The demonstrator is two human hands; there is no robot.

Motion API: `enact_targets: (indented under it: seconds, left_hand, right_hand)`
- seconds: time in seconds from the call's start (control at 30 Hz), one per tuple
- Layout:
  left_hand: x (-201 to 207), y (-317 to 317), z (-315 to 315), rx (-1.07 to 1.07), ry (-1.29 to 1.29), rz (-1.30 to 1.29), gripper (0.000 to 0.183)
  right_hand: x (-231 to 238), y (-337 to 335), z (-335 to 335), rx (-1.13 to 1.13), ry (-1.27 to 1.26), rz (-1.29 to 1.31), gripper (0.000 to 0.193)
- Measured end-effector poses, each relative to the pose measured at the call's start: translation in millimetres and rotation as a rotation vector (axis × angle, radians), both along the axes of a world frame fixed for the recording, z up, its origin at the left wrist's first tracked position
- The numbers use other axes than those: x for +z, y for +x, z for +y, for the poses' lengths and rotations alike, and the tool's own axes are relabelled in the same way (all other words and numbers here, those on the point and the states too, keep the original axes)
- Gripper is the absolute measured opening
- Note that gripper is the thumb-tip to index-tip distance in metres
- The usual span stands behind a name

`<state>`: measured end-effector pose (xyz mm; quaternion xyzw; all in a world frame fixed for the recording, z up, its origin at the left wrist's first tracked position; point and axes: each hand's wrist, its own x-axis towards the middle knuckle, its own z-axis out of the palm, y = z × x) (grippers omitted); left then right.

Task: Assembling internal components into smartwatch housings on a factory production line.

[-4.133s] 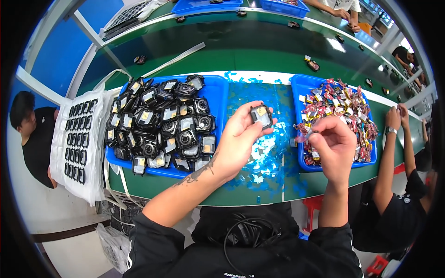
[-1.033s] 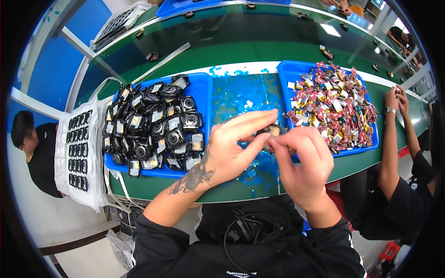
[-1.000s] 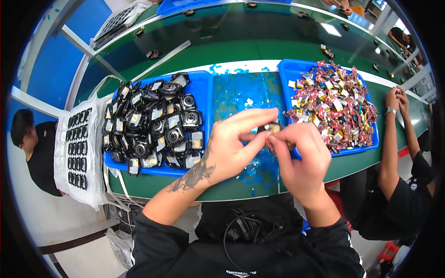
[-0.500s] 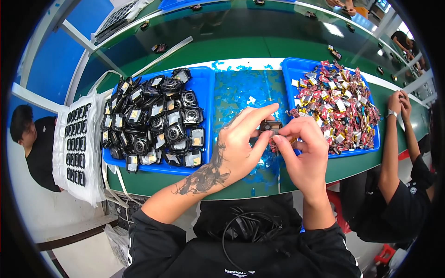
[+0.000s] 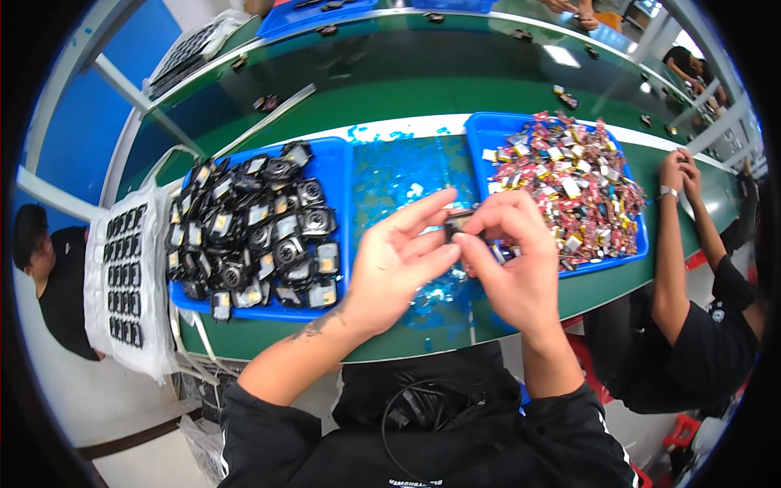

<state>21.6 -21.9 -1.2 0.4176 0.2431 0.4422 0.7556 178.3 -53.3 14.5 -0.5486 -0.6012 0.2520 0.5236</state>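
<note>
A small dark smartwatch case (image 5: 456, 223) is between my hands, tilted and partly covered by fingers. My left hand (image 5: 399, 264) has its fingers fairly straight, with fingertips and thumb against the left side of the case. Thumb and forefinger of my right hand (image 5: 521, 264) pinch its right side. Under the curled right fingers shows a small shiny part (image 5: 508, 252), too covered to name. To the left, a blue tray (image 5: 345, 187) is heaped with black smartwatch cases (image 5: 260, 236). On the right, another blue tray (image 5: 482, 124) bears a pile of red circuit boards with small batteries (image 5: 569, 191).
Blue film scraps (image 5: 390, 183) litter the green table between the trays. Behind runs a dark green conveyor belt (image 5: 390, 69) with scattered parts. A white foam tray of watch cases (image 5: 126, 276) stands far left. A co-worker's hands (image 5: 679, 171) are at right; another person (image 5: 57, 276) sits left.
The view has shifted, so the trays appear lower and further left. My left hand has turned, its fingers straighter, and the case is now more covered by my right fingers.
</note>
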Motion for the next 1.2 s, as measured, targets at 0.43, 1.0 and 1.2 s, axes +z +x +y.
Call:
enact_targets:
  seconds: [0.43,1.0,1.2]
  left_hand:
    - [-19,-24,25,0.233,-0.036,0.077,0.038]
    - [5,5,-8,0.073,0.096,0.214,0.042]
    - [-8,8,-7,-0.028,0.127,0.163,0.041]
  right_hand:
    - [1,12,-16,0.049,-0.011,0.469,0.014]
    - [-13,0,-16,0.01,0.075,0.085,0.014]
    - [-4,-2,-21,-0.084,0.001,0.038,0.011]
